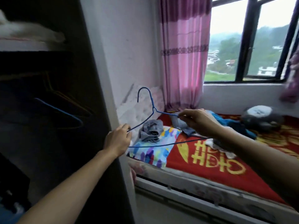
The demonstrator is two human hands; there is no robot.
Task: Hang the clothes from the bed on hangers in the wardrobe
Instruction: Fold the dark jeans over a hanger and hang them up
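Observation:
A blue wire hanger point(152, 109) hangs in the air between my hands, hook up, in front of the bed. My left hand point(119, 139) grips its left shoulder end. My right hand point(196, 121) pinches its right shoulder wire. On the bed point(210, 165) a crumpled grey garment point(151, 130) lies on a colourful pillow point(156, 147). More clothes, blue point(233, 125) and white point(221, 149), lie further right behind my right arm. The dark wardrobe point(48, 110) stands open at left, with a blue hanger point(64, 113) and other hangers on its rail.
The wardrobe's side panel point(97, 94) stands between wardrobe and bed. A pink curtain point(182, 54) and a window point(247, 41) are behind the bed. A grey cushion point(260, 117) lies at the bed's far side. Folded white cloth point(24, 31) sits on the wardrobe shelf.

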